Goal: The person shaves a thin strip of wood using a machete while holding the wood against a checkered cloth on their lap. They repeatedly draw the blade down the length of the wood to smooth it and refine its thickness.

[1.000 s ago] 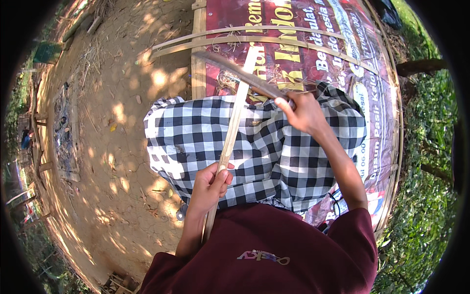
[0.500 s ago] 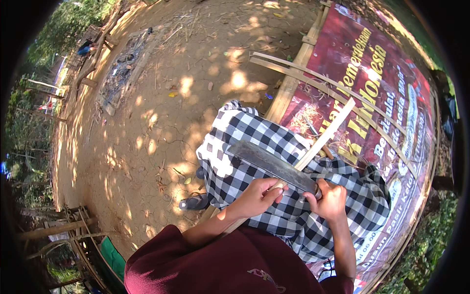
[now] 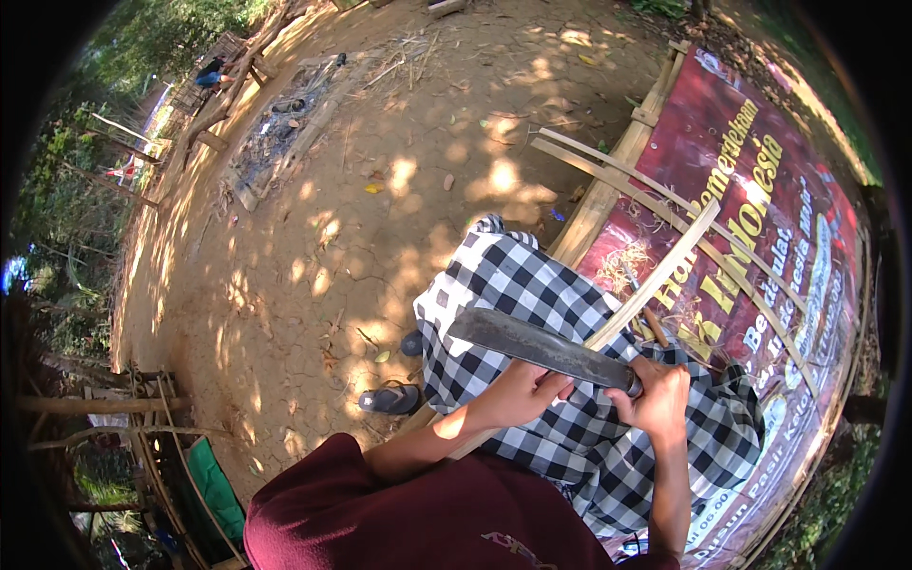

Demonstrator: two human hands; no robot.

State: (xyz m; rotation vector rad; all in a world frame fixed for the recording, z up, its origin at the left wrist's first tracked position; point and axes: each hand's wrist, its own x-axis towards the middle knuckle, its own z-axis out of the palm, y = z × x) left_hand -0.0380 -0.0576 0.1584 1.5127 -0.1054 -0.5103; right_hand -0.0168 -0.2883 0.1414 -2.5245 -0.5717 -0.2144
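Observation:
My right hand [image 3: 657,397] is wrapped round the handle of a machete. Its broad dark blade [image 3: 532,344] points left and lies across a pale bamboo strip [image 3: 655,277], over my lap. My left hand [image 3: 521,394] is closed on the strip just below the blade, whose edge partly hides the fingers. From there the strip runs up and right past the blade, and its lower end passes by my left forearm. Black-and-white checked cloth [image 3: 494,275] covers my legs under both hands. Whether the blade touches the strip I cannot tell.
To the right, a dark red printed banner [image 3: 655,190] covers a bamboo platform. Two long thin bamboo strips [image 3: 655,204] lie across it, with curled shavings [image 3: 622,261] and a wooden-handled tool [image 3: 655,326]. A sandal [image 3: 389,399] shows on the dirt ground. Ash and charred bits [image 3: 285,123] lie farther off.
The whole view has shifted, so the scene sits lower and farther right. The machete blade has turned more level, and it now covers more of my left fingers. Both hands keep their hold.

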